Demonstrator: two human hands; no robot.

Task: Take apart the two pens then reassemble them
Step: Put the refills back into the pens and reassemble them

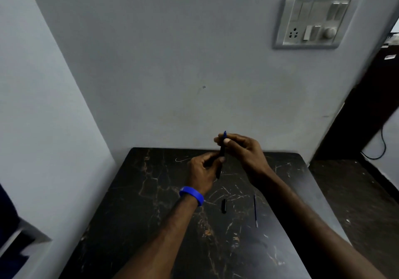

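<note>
A dark pen [221,152] with a blue tip stands nearly upright above the far part of the black marble table [151,214]. My left hand [203,170], with a blue wristband, grips its lower barrel. My right hand [244,149] pinches its upper end just below the blue tip. On the table nearer to me lie a short black pen cap [224,206] and, to its right, a thin blue refill [255,210], both loose and apart from my hands.
Grey walls [172,62] close the table in at the back and left. A switchboard [315,19] hangs on the back wall at the upper right. Dark floor [356,192] and a dark cabinet with a cable lie to the right.
</note>
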